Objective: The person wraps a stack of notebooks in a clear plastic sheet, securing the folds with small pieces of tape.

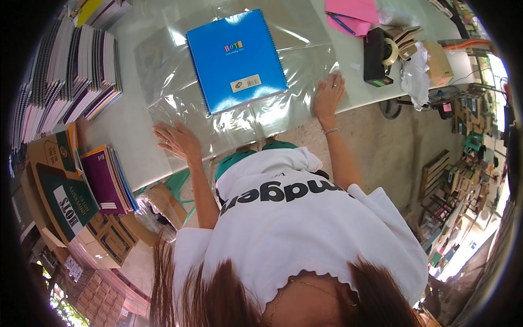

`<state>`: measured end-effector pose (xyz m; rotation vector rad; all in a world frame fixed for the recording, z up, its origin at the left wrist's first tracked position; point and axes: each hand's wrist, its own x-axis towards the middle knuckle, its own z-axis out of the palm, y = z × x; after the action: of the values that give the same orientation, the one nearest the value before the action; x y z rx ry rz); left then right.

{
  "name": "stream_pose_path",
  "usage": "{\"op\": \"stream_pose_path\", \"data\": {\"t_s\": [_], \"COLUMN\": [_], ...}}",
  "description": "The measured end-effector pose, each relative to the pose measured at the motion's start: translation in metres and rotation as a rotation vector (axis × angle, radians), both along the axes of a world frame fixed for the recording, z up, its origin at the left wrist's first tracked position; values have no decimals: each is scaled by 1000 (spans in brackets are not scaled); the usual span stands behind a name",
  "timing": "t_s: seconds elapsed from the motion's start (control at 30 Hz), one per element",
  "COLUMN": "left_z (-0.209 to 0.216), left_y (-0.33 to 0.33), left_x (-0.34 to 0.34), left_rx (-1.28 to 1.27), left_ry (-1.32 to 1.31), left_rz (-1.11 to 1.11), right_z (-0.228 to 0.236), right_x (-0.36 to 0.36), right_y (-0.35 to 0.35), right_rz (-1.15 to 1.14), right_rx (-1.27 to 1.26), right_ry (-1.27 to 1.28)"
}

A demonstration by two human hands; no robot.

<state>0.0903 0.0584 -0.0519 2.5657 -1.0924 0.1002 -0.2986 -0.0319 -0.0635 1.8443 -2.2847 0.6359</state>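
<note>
A blue spiral notebook (234, 57) lies on a sheet of clear plastic (158, 71) spread over the table. Light glints off the wrinkled sheet, and its near edge hangs over the table's front edge. My left hand (178, 140) rests flat on the sheet's near left corner, fingers spread and holding nothing. On the other side, my right hand (330, 94) lies on the sheet's right edge with its fingers stretched out, nothing in its grasp. Both hands are apart from the notebook.
Tall stacks of spiral notebooks (81, 65) stand on the left, with a carton (52, 185) and more notebooks (106, 182) below them. At right are a black tape dispenser (376, 60), pink paper (357, 11) with a pen (341, 23), a crumpled plastic bag (417, 76) and a small box (437, 62).
</note>
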Motion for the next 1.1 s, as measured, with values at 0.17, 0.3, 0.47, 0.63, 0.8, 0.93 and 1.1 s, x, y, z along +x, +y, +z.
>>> {"op": "stream_pose_path", "data": {"t_s": [0.17, 0.3, 0.47, 0.63, 0.8, 0.93, 1.1], "left_z": [13, 35, 50, 49, 57, 67, 72], "left_y": [0, 4, 11, 27, 38, 36, 33], "left_x": [-12, 2, 25, 59, 67, 55, 50], "left_rx": [-90, -79, -358, -448, -416, -396, -317], "left_ry": [143, 461, 812, 994, 1000, 1001, 856], "left_rz": [-84, -103, 60, -36, 75, 66, 100], "right_z": [27, 23, 61, 62, 67, 74, 88], "right_x": [5, -24, -34, -70, -69, -54, -32], "right_y": [0, -13, -35, -58, -52, -48, -44], "right_rz": [130, 191, -2, 29, -62, 22, -70], "right_rx": [83, 67, 227, 232, 83, 20, 43], "right_ry": [-174, -712, -1282, -1217, -780, -635, -525]}}
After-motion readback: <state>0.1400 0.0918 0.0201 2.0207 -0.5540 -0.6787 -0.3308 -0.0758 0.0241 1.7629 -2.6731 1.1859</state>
